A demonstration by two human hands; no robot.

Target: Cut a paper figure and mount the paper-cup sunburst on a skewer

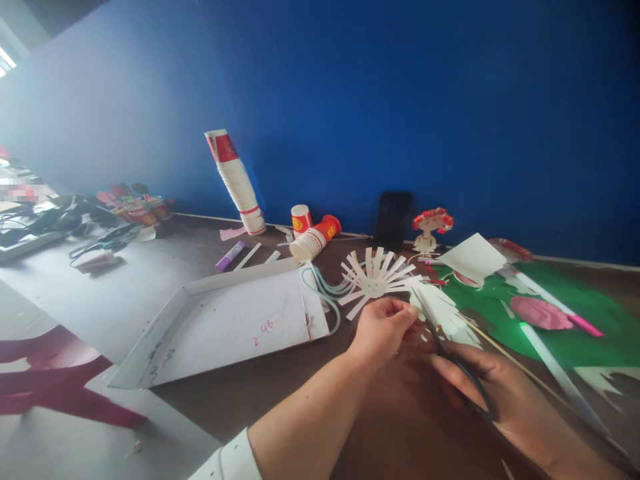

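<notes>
Just right of our white box lid (pixel 225 320) lies the fringed paper cutout (pixel 374 287). Also right of the lid, our left hand (pixel 383 327) is pinched closed, on what we cannot tell; farther right, we grasp scissors (pixel 433 327) in our right hand (pixel 505 390).

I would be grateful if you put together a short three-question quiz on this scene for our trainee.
1. Open question: What tool does the right hand hold?

2. True or false: The rounded pink piece lies inside the white tray.

3. Fill in the missing colour: The tall stack of paper cups stands in front of the ____ wall.

Key:
1. Scissors.
2. False; it lies on the green sheet.
3. Blue.
</notes>
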